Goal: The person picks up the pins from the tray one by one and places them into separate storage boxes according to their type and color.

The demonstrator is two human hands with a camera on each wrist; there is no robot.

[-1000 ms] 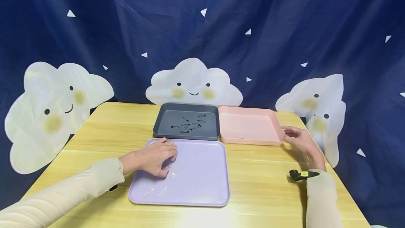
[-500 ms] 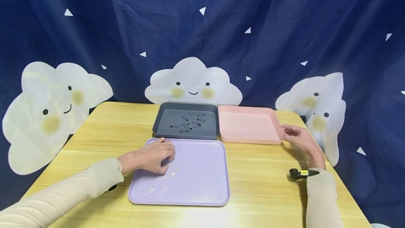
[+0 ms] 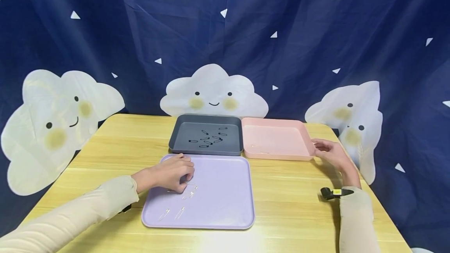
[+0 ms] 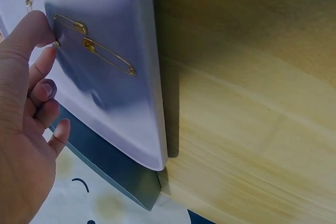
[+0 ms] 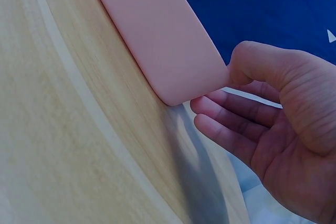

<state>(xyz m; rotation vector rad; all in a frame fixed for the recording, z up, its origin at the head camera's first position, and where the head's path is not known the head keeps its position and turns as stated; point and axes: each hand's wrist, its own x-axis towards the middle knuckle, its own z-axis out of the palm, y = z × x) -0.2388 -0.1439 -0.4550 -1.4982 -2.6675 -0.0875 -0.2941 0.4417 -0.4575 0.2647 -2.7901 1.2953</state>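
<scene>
Gold safety pin (image 4: 56, 43) pinched by L hand (image 3: 173, 173) (thumb & index) over lilac tray (image 3: 225, 202); other gold pins (image 4: 89, 45) nearby. Black pins (image 3: 208, 142) in dk. grey tray (image 3: 185, 129) behind; pink tray (image 3: 277, 134) adj., R hand (image 3: 331, 153) touching its end, fingers loosely bent. Wood-grain counter (image 3: 288, 206); navy backdrop (image 3: 197, 18) w/ white clouds (image 3: 214, 83).

The right hand (image 5: 286, 116) holds a pink tray (image 5: 163, 35) at its corner, above wooden tabletop (image 5: 58, 129).

left wrist view | hand (image 4: 21, 124): cut off | pinched pin (image 4: 56, 43): apparently mostly hidden
</scene>
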